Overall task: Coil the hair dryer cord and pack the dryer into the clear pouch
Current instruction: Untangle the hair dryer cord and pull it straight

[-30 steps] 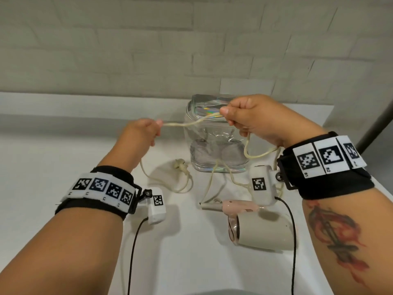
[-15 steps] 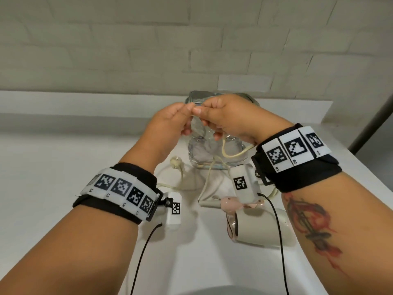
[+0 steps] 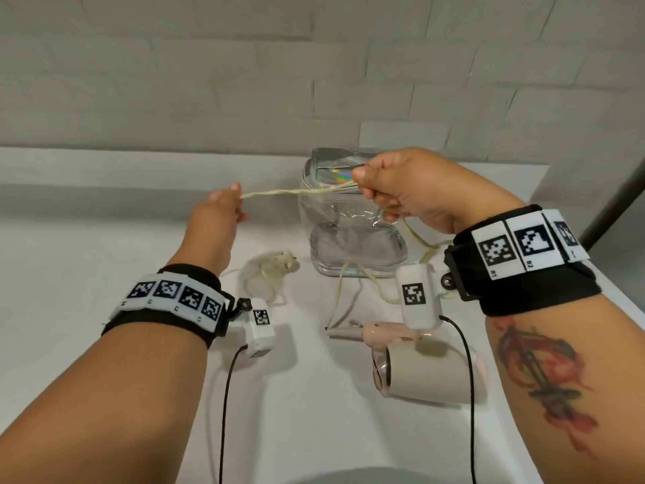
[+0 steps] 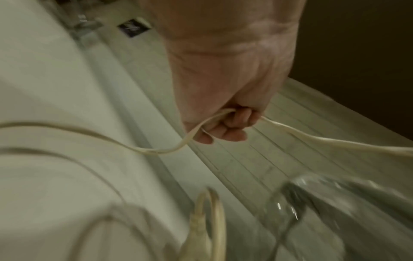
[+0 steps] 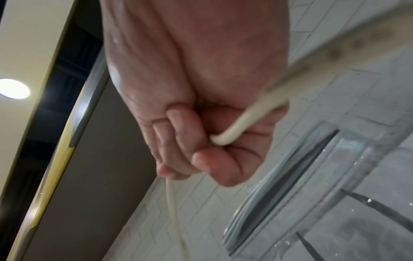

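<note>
A cream cord (image 3: 296, 193) is stretched in the air between my two hands. My left hand (image 3: 223, 207) pinches it at the left; its curled fingers (image 4: 230, 127) close round the cord (image 4: 156, 151). My right hand (image 3: 394, 190) grips several strands in a fist in front of the clear pouch (image 3: 352, 218); the cord (image 5: 236, 130) passes through that fist. The beige and pink hair dryer (image 3: 425, 372) lies on the white counter under my right wrist. The plug (image 3: 284, 262) rests on the counter left of the pouch.
The pouch stands upright near the back wall, its zipped top (image 5: 290, 176) showing in the right wrist view. Loose cord loops (image 3: 349, 291) trail from the dryer past the pouch base. The white counter (image 3: 87, 274) has a raised back ledge. Black sensor cables hang from both wrists.
My hands met in front of the pouch half a second ago; now the left hand has drawn away to the left, stretching a length of cord again. The plug has shifted on the counter.
</note>
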Demonstrator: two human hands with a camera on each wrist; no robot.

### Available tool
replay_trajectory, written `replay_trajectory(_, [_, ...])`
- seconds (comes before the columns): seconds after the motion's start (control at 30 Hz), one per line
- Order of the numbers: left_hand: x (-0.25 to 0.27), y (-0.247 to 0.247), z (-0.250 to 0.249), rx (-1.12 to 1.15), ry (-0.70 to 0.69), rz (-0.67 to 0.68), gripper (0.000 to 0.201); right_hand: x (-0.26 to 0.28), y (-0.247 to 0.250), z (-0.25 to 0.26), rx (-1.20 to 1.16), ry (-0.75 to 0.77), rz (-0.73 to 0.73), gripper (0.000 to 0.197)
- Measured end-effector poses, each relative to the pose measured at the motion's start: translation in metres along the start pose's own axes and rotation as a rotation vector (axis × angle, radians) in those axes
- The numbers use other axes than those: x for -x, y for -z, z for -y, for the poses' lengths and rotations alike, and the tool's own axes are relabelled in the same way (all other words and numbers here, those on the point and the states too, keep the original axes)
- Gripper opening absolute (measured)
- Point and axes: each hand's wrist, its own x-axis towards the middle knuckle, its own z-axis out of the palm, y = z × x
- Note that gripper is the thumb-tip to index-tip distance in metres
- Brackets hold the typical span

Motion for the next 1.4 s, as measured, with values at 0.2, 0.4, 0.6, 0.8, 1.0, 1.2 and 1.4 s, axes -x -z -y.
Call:
replay_trajectory(0.2, [0.047, -0.029, -0.025, -0.382, -0.709, 0.083, 0.042, -0.007, -0.021, 0.003, 0.030, -0.007, 0.015, 0.035])
replay_trajectory(0.4, [0.074, -0.056, -0.036, -0.627, -0.958, 0.177, 0.050, -0.005, -0.027, 0.005, -0.108, -0.028, 0.063, 0.025])
replay_trajectory(0.6, [0.066, -0.052, -0.024, -0.466, -0.904, 0.312, 0.044, -0.002, -0.019, 0.000, -0.099, 0.000, 0.032, 0.030])
replay_trajectory(0.8, [0.031, -0.035, -0.006, -0.173, -0.718, 0.172, 0.028, 0.001, -0.016, -0.007, 0.046, -0.008, 0.066, 0.033])
replay_trajectory(1.0, [0.021, -0.021, 0.012, -0.207, -0.506, 0.127, 0.026, 0.009, -0.009, -0.008, 0.121, -0.010, 0.063, 0.032])
replay_trajectory(1.2, [0.022, -0.019, 0.011, -0.510, -0.393, 0.080, 0.026, 0.010, -0.002, -0.016, -0.001, -0.053, 0.074, 0.031])
replay_trajectory(1.4, [0.080, -0.062, -0.034, -0.335, -0.926, 0.328, 0.037, 0.000, -0.020, -0.005, -0.049, -0.027, 0.092, 0.031])
